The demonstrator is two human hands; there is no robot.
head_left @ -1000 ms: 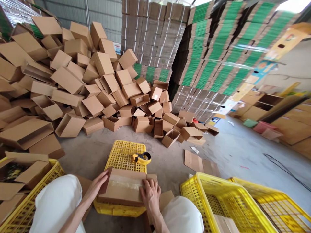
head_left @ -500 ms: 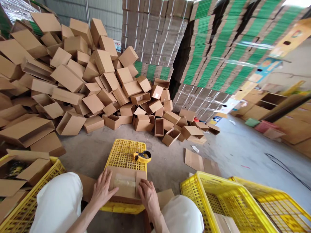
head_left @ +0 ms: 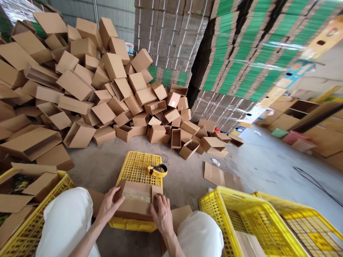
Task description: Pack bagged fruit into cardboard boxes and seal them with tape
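Warehouse floor (head_left: 184, 180), bare concrete; a heap of open cartons (head_left: 77, 85) at the back left, strapped stacks of flat cardboard (head_left: 168, 39) behind. From my remote feed: the carton being worked on (head_left: 134, 208) sits on the near end of a yellow crate (head_left: 138, 159), between the person's knees. A strip of clear tape (head_left: 138, 197) runs along its top.

Change, last second: the right flap (head_left: 156, 190) reached out past the carton's end; it now appears folded in over the top, across the end of the tape. The left hand (head_left: 109, 204) lay on the carton's top half a second ago; it has drawn back to the left end, where a left flap (head_left: 121, 185) stands tilted.

Hands: left spread, thumb apart from fingers, closed on nothing I can see. Right hand (head_left: 162, 213), fingers bent against the right end; I cannot tell whether it grips.

My reading: handling is at the two end flaps. Tape dispenser (head_left: 157, 171) lies farther along the crate, untouched.
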